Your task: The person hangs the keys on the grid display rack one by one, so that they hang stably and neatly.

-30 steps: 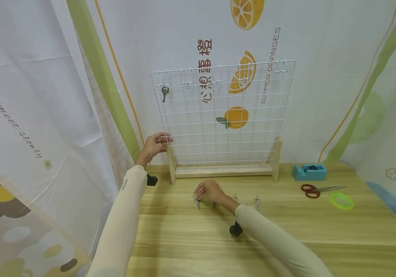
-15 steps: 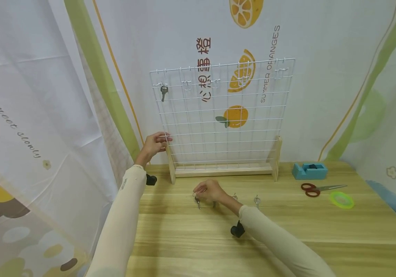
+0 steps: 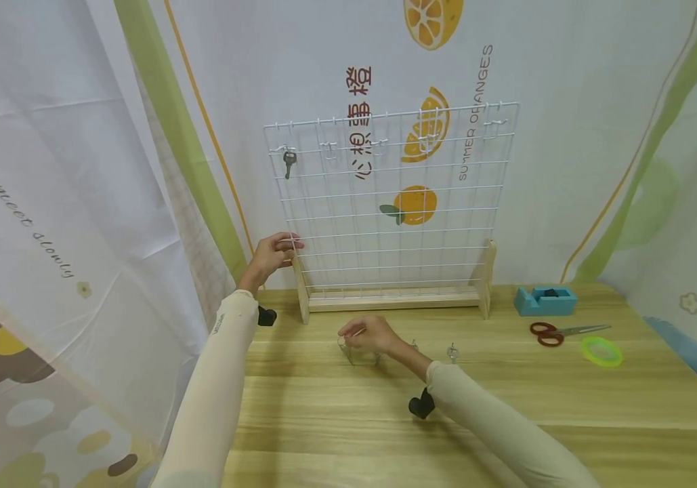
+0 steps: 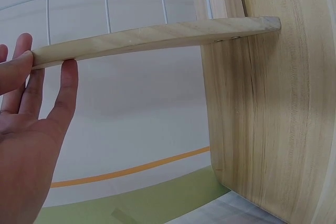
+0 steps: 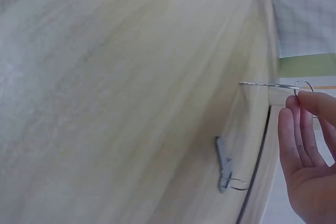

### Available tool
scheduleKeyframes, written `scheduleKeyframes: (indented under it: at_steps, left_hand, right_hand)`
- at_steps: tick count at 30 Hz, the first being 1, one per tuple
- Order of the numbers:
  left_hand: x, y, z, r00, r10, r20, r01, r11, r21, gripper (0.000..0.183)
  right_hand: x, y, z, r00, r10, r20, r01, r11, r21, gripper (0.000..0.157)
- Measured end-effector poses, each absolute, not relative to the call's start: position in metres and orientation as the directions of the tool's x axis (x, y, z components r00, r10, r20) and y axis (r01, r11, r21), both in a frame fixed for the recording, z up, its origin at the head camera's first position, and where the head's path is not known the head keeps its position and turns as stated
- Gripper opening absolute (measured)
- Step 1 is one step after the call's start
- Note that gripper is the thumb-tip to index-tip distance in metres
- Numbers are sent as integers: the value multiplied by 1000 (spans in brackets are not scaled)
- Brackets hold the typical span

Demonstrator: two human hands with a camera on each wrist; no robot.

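My left hand (image 3: 271,254) grips the top end of the left wooden upright (image 4: 142,37) on a white wire grid rack (image 3: 393,247). In the left wrist view the thumb lies on one side of the wood and fingers on the other. Over the table in front of the rack, my right hand (image 3: 368,333) pinches a key (image 5: 270,84) by its thin metal ring (image 5: 304,83). The key's tip points down toward the tabletop, and it appears nearly edge-on. Another ringed key (image 5: 224,166) lies close by on the table. A dark key (image 3: 289,164) hangs at the grid's upper left.
White hooks (image 3: 378,146) line the grid's upper part. More keys (image 3: 453,352) lie right of my right hand on the wooden table (image 3: 324,427). At the right are a blue tape dispenser (image 3: 545,302), red-handled scissors (image 3: 567,332) and a yellow-green ring (image 3: 601,352).
The key in my right hand has turned from showing its flat side to nearly edge-on. That hand has shifted very slightly left. My left hand keeps its hold on the upright.
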State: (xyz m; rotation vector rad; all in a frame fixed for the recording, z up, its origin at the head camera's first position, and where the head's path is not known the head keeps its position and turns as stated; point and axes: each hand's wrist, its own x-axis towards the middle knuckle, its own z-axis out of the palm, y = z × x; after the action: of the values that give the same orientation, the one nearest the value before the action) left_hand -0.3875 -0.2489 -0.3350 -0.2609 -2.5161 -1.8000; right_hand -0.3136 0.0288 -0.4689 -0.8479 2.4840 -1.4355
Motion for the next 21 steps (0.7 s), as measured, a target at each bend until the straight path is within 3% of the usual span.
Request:
scheduleKeyframes:
  at_steps: [10, 21]
  left_hand:
    - [-390, -249, -335, -987, 106, 118, 147, 327, 934, 42]
    - [-389, -250, -336, -984, 122, 133, 166, 324, 931, 42]
  right_hand:
    - [-313, 30, -443, -802, -578, 151, -344, 241, -908, 19]
    - [-311, 27, -404, -830, -528, 181, -357, 253, -899, 21]
